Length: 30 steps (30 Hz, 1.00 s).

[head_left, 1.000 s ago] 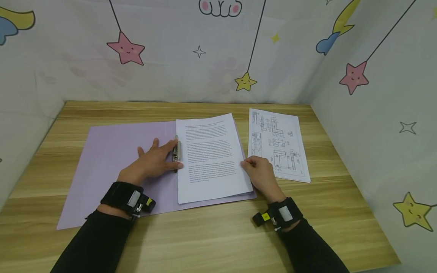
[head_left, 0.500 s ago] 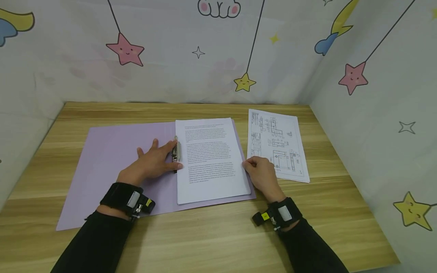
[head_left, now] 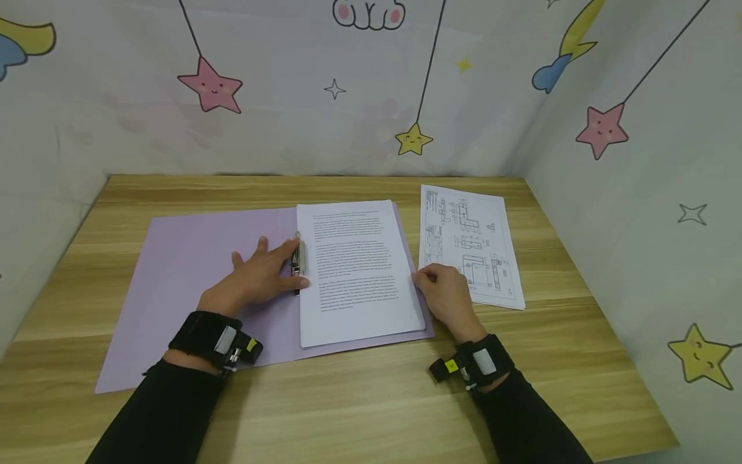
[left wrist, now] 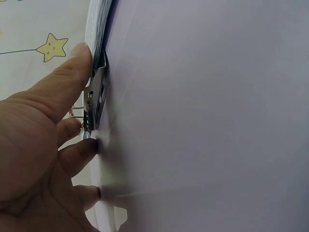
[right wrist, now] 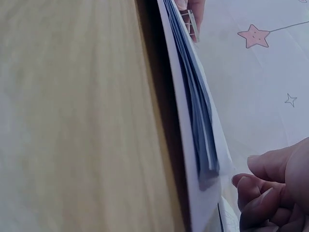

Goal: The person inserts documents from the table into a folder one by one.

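Observation:
A lilac folder [head_left: 191,270] lies spread flat, with a stack of printed paper [head_left: 353,322] on its right half. At the paper's left edge is a metal lever clip [head_left: 298,258], also seen from the side in the left wrist view as a clip [left wrist: 95,99]. My left hand [head_left: 249,280] spreads its fingers here: the thumb rests on the paper's edge and the index finger reaches the clip's top. By the stack's right edge, my right hand [head_left: 446,290] has curled fingers. In the right wrist view no sheet shows between its fingers [right wrist: 256,186].
Technical drawing sheets [head_left: 472,248] lie on the wooden table [head_left: 348,412] to the right, partly behind my right hand. White curtains [head_left: 278,142] printed with stars stand at the back and sides of the table.
The top sheets, raised and askew at the right side one second ago, now lie flat and even on the stack. My right hand has shifted slightly right; my left hand stays put.

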Tool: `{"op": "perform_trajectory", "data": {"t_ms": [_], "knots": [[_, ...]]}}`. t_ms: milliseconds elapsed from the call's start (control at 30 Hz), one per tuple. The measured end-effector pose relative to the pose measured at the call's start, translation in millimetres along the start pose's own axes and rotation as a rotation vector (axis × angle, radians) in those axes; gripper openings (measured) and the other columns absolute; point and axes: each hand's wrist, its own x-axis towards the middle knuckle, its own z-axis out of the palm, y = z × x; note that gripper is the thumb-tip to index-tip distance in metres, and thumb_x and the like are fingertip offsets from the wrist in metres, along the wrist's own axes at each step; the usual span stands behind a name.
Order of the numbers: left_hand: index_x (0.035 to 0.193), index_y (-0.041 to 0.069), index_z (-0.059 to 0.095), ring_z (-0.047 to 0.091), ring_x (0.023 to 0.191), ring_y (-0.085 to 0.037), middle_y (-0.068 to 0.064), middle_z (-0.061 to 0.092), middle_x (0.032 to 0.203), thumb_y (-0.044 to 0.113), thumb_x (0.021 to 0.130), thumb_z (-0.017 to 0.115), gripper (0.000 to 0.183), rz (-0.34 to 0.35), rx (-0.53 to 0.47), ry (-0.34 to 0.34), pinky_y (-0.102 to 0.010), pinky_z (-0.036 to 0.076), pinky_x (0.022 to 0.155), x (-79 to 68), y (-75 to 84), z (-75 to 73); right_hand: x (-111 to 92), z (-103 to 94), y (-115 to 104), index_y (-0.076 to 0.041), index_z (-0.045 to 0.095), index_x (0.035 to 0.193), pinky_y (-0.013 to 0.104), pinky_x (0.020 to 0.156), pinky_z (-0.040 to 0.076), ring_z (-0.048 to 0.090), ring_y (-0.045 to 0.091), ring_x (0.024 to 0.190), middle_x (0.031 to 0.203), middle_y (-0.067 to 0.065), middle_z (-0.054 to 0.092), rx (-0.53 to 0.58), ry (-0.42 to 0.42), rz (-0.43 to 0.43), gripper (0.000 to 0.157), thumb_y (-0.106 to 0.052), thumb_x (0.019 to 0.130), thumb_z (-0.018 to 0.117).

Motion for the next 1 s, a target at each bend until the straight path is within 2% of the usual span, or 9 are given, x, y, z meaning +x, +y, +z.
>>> {"op": "perform_trajectory", "data": {"t_ms": [133, 300, 500, 633, 833, 1000], "knots": [[0.144, 0.028, 0.009, -0.006, 0.134, -0.045, -0.01, 0.021, 0.151, 0.069, 0.067, 0.052, 0.097, 0.004, 0.006, -0.012, -0.08, -0.007, 0.093, 0.8, 1.2, 0.2, 3, -8.8, 8, -0.015, 0.068, 0.085, 0.03, 0.043, 0.041, 0.052, 0.015, 0.051, 0.064, 0.002, 0.063, -0.047, 0.052, -0.025, 0.023, -0.035, 0.082, 0.056], [0.144, 0.028, 0.008, -0.008, 0.133, -0.045, -0.011, 0.02, 0.151, 0.07, 0.067, 0.051, 0.098, 0.0, 0.015, -0.021, -0.08, -0.007, 0.093, 1.6, 2.4, 1.1, 9, -22.7, 21, -0.014, 0.067, 0.086, 0.031, 0.048, 0.043, 0.053, 0.015, 0.056, 0.071, 0.001, 0.066, -0.161, 0.13, -0.045, 0.025, -0.035, 0.084, 0.054], [0.144, 0.028, 0.01, -0.007, 0.133, -0.046, -0.013, 0.023, 0.15, 0.071, 0.065, 0.051, 0.099, -0.009, 0.007, -0.005, -0.08, -0.008, 0.092, 1.6, 1.5, 2.3, 18, -43.0, 35, -0.011, 0.067, 0.084, 0.033, 0.046, 0.041, 0.053, 0.018, 0.056, 0.068, 0.004, 0.065, -0.302, 0.213, -0.04, 0.025, -0.032, 0.084, 0.052], [0.143, 0.028, 0.012, -0.006, 0.133, -0.046, -0.015, 0.024, 0.149, 0.07, 0.065, 0.053, 0.099, -0.006, -0.001, 0.006, -0.08, -0.007, 0.092, 1.9, 1.5, 3.0, 25, -54.8, 49, -0.01, 0.066, 0.084, 0.034, 0.045, 0.04, 0.054, 0.02, 0.058, 0.071, 0.005, 0.065, -0.356, 0.228, 0.02, 0.024, -0.029, 0.084, 0.052], [0.144, 0.026, 0.013, -0.006, 0.133, -0.048, -0.017, 0.027, 0.148, 0.07, 0.065, 0.053, 0.099, 0.003, -0.003, 0.005, -0.081, -0.007, 0.091, 1.8, 2.0, 1.8, 31, -69.9, 73, -0.006, 0.065, 0.089, 0.035, 0.047, 0.039, 0.055, 0.023, 0.061, 0.078, 0.011, 0.067, -0.362, 0.191, 0.144, 0.027, -0.027, 0.086, 0.048], [0.144, 0.026, 0.011, -0.007, 0.132, -0.049, -0.019, 0.027, 0.147, 0.072, 0.066, 0.051, 0.099, 0.016, 0.002, 0.001, -0.082, -0.007, 0.089, 2.0, 1.4, 2.1, 33, -80.4, 90, -0.006, 0.064, 0.089, 0.035, 0.046, 0.038, 0.054, 0.024, 0.06, 0.078, 0.012, 0.065, -0.37, 0.19, 0.233, 0.028, -0.028, 0.087, 0.047]]}}
